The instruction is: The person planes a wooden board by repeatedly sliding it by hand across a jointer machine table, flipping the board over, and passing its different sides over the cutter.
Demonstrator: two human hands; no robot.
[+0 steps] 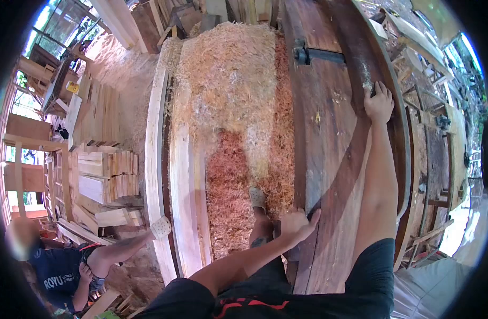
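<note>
My right hand [380,103] rests on a long dark-brown board [355,48] lying along the bench's right side. Its fingers are bent, and a small dark piece shows between thumb and fingers, too covered to name. Pale dust [366,74] marks the board just ahead of the fingertips. Lower down, my left hand [298,227] is closed over the left edge of the wooden workbench [329,159], thumb lying on top. Farther up the bench sits a dark metal clamp-like fitting [307,55].
Wood shavings [228,80] heap on the floor left of the bench, beside long pale planks [185,202]. Another person [63,271] sits at lower left, one foot against a plank. Stacked lumber [108,175] stands left; a timber frame [435,143] is at right.
</note>
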